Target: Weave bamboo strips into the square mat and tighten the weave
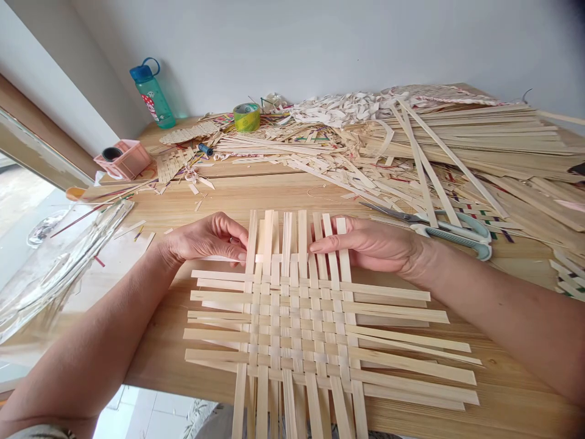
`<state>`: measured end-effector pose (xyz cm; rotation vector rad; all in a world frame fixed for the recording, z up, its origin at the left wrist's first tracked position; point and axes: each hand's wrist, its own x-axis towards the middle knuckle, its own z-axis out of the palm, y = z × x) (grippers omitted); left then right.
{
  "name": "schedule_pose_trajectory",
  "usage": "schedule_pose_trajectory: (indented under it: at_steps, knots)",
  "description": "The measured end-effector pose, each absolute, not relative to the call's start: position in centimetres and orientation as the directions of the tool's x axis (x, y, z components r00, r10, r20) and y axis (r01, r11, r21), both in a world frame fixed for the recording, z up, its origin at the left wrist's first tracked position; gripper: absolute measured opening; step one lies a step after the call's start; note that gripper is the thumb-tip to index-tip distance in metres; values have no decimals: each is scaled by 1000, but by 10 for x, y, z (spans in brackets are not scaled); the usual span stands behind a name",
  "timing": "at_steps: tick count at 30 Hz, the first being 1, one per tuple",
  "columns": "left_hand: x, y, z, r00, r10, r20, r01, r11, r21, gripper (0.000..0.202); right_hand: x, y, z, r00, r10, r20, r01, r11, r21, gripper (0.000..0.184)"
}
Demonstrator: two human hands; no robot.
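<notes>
A square mat of pale wood strips (301,329), woven over and under, lies at the table's front edge with long loose ends on all sides. One crosswise strip (276,258) runs between the lengthwise ends above the woven part, with a gap below it. At its left end, my left hand (217,239) pinches this strip between thumb and fingers. My right hand (372,244) is closed around the upper right lengthwise ends, thumb in front and fingers behind. Whether it also grips the crosswise strip is hidden.
Scissors (457,230) lie beyond my right forearm, near long stacked strips (479,137). Scraps (320,158) litter the table's back. A roll of tape (247,117), a teal bottle (155,97) and a pink box (125,160) stand at the back left. Plastic sheeting (68,262) lies left.
</notes>
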<state>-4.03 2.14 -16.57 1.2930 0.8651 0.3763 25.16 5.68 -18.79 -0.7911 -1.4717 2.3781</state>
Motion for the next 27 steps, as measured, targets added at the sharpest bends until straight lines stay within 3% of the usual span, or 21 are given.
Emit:
schedule_pose_trajectory:
  at_steps: [11, 27]
  knots:
    - [-37, 23, -165, 596, 709, -376, 234, 295, 927, 27, 252, 57, -194, -819, 488, -303, 38, -479, -877, 25]
    - [-20, 15, -161, 607, 718, -339, 228, 251, 941, 25, 248, 54, -192, -809, 511, -290, 44, -440, -897, 18]
